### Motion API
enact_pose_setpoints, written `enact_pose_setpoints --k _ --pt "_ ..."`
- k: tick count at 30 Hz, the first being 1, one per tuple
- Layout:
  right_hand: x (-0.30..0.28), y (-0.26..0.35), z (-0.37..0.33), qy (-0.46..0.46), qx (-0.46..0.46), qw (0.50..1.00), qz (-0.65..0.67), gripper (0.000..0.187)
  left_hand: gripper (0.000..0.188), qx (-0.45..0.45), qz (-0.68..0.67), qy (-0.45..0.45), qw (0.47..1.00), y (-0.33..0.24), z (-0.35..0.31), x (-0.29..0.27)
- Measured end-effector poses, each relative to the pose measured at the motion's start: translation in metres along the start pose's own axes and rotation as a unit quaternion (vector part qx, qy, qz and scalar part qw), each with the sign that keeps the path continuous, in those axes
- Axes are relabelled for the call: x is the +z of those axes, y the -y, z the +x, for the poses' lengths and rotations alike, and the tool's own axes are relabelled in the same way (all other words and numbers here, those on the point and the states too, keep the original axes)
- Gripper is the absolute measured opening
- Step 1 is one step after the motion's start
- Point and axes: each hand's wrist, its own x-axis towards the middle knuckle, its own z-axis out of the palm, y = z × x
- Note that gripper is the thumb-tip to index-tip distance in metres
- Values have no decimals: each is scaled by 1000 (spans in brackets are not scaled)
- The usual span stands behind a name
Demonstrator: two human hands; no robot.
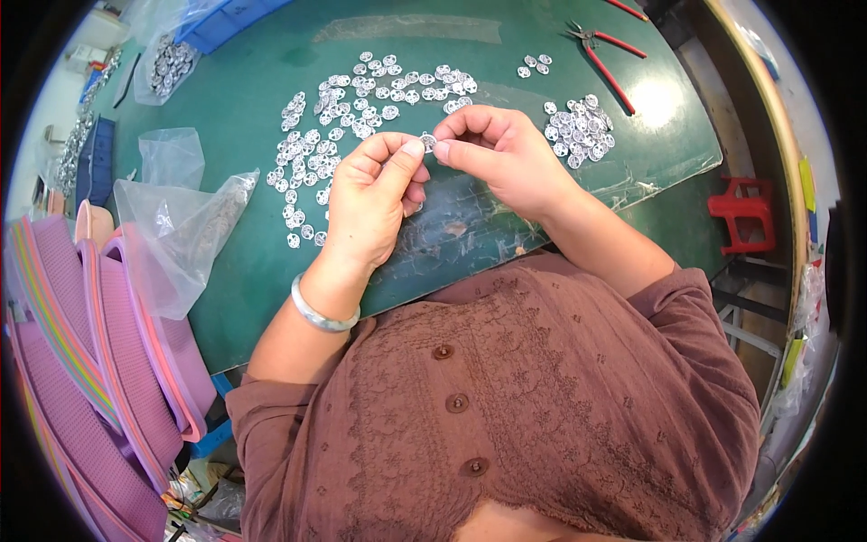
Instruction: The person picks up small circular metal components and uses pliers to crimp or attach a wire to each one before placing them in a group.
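Note:
Between the fingertips of both hands, just above the green table, is a small round silver metal charm (429,143). My left hand (379,185) pinches its left side with thumb and forefinger, the other fingers curled. From the right, my right hand (497,158) grips the opposite edge the same way. Many similar openwork charms (312,154) lie scattered beyond and left of my hands. A denser pile of charms (580,132) sits to the right, with several loose charms (534,65) farther back.
Red-handled pliers (607,63) lie at the far right of the green table (271,271). Clear plastic bags (185,217) rest on the left, near purple baskets (135,343). A blue bin (226,23) stands at the back left, a red stool (745,215) beyond the right edge.

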Motion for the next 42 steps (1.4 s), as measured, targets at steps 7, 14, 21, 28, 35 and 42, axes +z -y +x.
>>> enact_pose_setpoints --k 7,14,21,28,35,42 --pt "6 0 12 -12 -49 998 -30 7 7 43 -36 -53 997 -3 1 0" --pt "10 -1 16 -72 -313 907 -273 9 15 59 -46 -55 996 -2 0 2" --pt "10 -6 17 -76 -325 901 -276 9 15 18 -81 -28 996 -2 2 -3" --pt "8 -7 17 -79 -276 923 -255 11 11 -4 -96 -9 995 -3 2 -3" --pt "7 -8 17 -75 -272 926 -249 10 11 -11 -95 -9 995 -1 3 -4" --pt "5 -6 14 -53 -228 947 -219 8 14 -14 -90 -6 996 -1 2 -3"
